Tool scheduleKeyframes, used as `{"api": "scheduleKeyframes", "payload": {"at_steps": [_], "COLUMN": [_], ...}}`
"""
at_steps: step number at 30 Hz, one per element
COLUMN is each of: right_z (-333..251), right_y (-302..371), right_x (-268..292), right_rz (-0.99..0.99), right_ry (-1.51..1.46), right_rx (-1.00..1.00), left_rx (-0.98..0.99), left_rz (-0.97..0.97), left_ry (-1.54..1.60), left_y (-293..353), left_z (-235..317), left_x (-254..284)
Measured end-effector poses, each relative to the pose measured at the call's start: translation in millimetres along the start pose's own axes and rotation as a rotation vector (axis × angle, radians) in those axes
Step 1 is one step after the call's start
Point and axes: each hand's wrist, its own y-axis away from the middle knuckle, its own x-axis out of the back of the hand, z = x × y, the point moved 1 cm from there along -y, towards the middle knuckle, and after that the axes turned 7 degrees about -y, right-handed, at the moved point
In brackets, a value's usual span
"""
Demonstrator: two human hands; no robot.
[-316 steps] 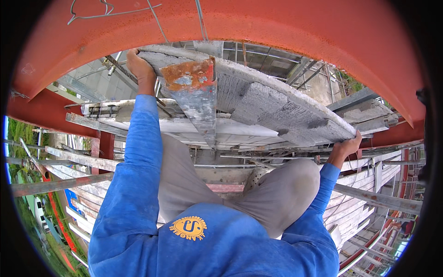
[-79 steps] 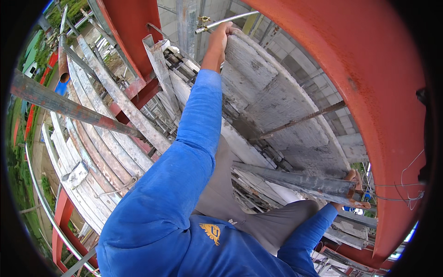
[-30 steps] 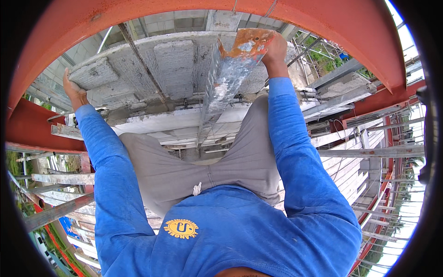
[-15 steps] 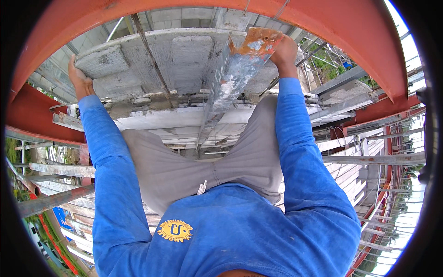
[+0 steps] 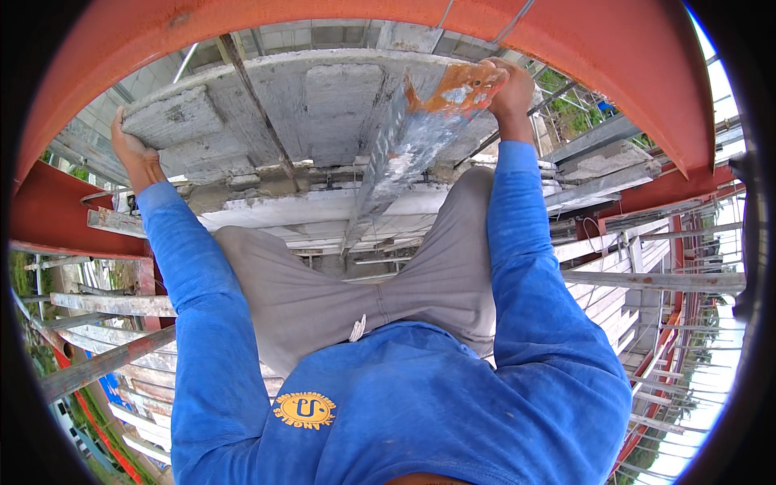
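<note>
A wide grey concrete panel (image 5: 343,101) with raised rectangular patches spans the space before my knees. My left hand (image 5: 133,149) grips its left edge, the thumb side toward me and the fingers partly hidden behind it. At the panel's upper right corner my right hand (image 5: 513,89) is closed, fingers bent over the edge. Right against that hand lies the rusty orange end of a steel channel (image 5: 388,158), which slants down across the panel toward my legs. The channel hides part of the panel's right side.
A thick red steel beam (image 5: 323,18) arches across the far side, and another red beam (image 5: 77,214) stands at the left. Thin rods (image 5: 260,109) cross the panel. Metal tubes (image 5: 113,364) and a grey bar (image 5: 655,280) flank me, with ground visible far below.
Both hands have moved slightly apart in the picture, left hand down and leftward, right hand rightward. The panel and the channel's rusty end have shifted a little; both hands keep their hold.
</note>
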Motion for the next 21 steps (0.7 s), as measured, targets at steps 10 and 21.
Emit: {"api": "scheduleKeyframes", "payload": {"at_steps": [10,21], "right_z": [-14,-17], "right_y": [15,4], "right_x": [-2,0], "right_rz": [0.05,0.11], "right_ry": [0.014,-0.088], "right_rx": [0.013,0.088], "left_rx": [0.005,-0.019], "left_rz": [0.033,0.075], "left_ry": [-0.027,-0.109], "left_y": [9,-1], "left_z": [-8,-13], "left_x": [24,24]}}
